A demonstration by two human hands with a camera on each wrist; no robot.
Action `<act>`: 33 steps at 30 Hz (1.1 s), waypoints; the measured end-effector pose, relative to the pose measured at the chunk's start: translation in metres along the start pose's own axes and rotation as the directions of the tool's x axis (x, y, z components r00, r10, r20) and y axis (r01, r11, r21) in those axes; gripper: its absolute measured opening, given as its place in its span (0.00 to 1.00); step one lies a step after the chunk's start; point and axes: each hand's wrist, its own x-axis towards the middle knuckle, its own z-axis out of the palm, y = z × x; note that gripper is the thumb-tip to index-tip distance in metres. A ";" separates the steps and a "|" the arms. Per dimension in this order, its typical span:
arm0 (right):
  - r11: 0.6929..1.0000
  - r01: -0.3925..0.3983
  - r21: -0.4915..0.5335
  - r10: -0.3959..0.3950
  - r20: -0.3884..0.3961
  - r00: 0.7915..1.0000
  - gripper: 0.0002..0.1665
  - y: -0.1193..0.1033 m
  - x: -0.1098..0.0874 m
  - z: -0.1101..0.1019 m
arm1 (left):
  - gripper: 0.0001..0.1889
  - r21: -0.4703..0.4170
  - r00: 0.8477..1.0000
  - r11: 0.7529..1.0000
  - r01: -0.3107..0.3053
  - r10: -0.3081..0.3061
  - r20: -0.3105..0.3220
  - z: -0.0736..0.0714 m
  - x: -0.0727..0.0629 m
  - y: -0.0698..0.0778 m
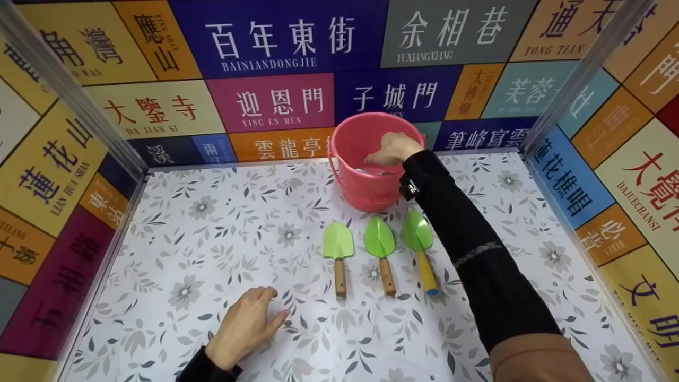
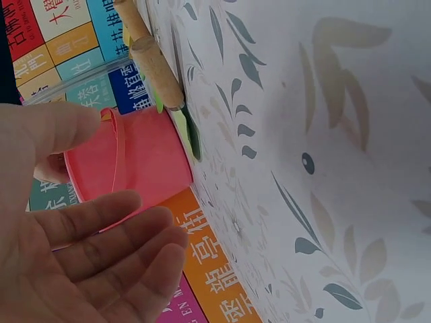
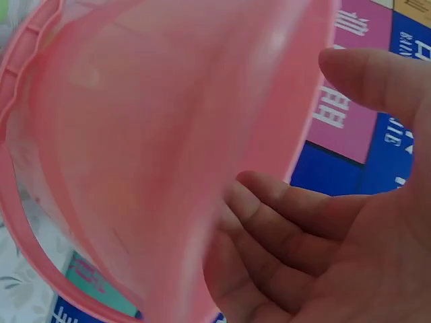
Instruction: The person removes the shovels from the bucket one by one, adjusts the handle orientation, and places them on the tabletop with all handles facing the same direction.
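A pink bucket (image 1: 366, 191) stands at the back of the table, its handle hanging at the left side. My right hand (image 1: 393, 148) reaches into its mouth. In the right wrist view, that hand's thumb is spread away from loosely bent fingers (image 3: 289, 215), with nothing between them. A few small pale things show low inside the bucket, partly hidden by the hand. My left hand (image 1: 246, 324) is over the front left of the table, fingers relaxed and holding nothing. Nearest to it lies a light green trowel (image 1: 338, 241) with a wooden handle.
Beside that trowel lie another green trowel (image 1: 380, 239) with a wooden handle and a third trowel (image 1: 417, 233) with a yellow, blue-tipped handle. A floral cloth (image 1: 212, 239) covers the table. Colourful panels (image 1: 276, 101) with printed characters wall the back and both sides.
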 end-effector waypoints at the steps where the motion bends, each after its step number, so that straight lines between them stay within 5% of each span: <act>1: 1.000 -0.007 -0.001 0.007 0.001 1.000 0.30 -0.001 0.002 0.002 | 0.17 -0.005 1.000 1.000 0.002 -0.002 0.003 0.000 0.000 0.000; 12: 0.989 -0.107 0.105 0.099 0.087 0.991 0.28 -0.005 0.013 0.018 | 0.16 -0.019 1.000 1.000 0.009 -0.009 0.001 0.000 -0.004 -0.005; 33: 0.995 -0.029 0.095 0.027 0.018 0.999 0.28 -0.015 0.020 0.029 | 0.16 0.010 0.998 0.999 0.050 -0.050 0.041 0.003 -0.002 -0.012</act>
